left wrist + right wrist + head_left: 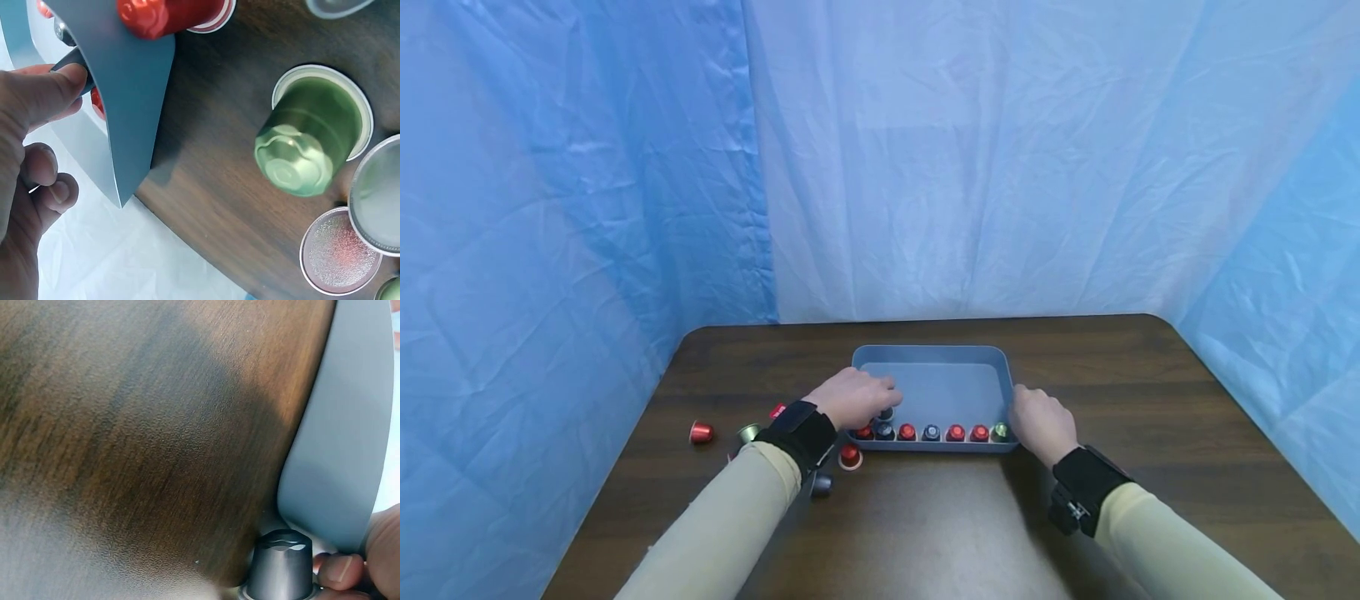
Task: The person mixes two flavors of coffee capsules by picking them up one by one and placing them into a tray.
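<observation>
At the left end of a blue-grey tray point(928, 446), my left hand point(857, 398) pinches a dark coffee capsule point(76, 62) between thumb and fingers, just inside the wall. Along the tray's near side runs a row of red, dark and green capsules, among them a red capsule point(955, 432) and a green capsule point(1001, 432) at the right end. My right hand point(1043, 423) is at the tray's right wall, its fingers curled. A black capsule point(280, 565) sits against those fingers by the tray corner, its rim partly hidden; the hand appears to hold it.
Left of the tray, loose capsules lie on the dark wooden table point(940, 533): a red one point(702, 432), a green one point(306, 137), another red one point(850, 456) close to the tray corner and a dark one point(822, 485). Blue-white sheets point(970, 167) hang behind the table.
</observation>
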Motion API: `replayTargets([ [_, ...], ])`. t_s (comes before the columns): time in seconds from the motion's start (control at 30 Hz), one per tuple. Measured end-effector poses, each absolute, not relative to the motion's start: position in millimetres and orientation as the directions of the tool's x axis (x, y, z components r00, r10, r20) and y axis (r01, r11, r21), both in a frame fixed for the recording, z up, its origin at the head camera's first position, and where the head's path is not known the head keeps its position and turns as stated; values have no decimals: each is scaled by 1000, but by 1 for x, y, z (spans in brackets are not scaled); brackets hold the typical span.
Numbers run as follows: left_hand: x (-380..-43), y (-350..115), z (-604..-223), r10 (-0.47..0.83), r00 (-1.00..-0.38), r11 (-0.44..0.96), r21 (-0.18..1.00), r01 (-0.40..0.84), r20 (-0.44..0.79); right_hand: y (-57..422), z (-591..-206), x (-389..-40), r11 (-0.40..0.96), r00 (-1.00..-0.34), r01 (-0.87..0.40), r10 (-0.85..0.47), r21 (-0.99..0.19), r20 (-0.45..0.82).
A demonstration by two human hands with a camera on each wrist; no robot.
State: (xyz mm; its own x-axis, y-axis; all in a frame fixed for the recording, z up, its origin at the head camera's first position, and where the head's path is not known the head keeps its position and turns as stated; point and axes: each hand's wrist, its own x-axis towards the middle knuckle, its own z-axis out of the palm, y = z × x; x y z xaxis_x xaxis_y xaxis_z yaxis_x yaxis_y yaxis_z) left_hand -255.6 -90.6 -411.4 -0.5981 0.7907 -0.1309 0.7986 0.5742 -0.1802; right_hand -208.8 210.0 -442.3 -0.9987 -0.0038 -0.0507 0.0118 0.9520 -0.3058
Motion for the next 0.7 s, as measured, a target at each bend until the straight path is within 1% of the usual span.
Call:
replayTargets([
  [0.3,-254,-91,-417,788,-594,569,-177,803,-158,210,-443,-208,950,-998,20,2,-312,-59],
  [0.5,-252,-91,-418,768,-613,592,-157,790,-187,210,-444,-209,951,-998,15,-3,-308,-57],
  [0.7,-247,-93,-413,757,-627,605,-166,779,-185,211,-444,-209,952,-998,18,-1,-306,-63],
])
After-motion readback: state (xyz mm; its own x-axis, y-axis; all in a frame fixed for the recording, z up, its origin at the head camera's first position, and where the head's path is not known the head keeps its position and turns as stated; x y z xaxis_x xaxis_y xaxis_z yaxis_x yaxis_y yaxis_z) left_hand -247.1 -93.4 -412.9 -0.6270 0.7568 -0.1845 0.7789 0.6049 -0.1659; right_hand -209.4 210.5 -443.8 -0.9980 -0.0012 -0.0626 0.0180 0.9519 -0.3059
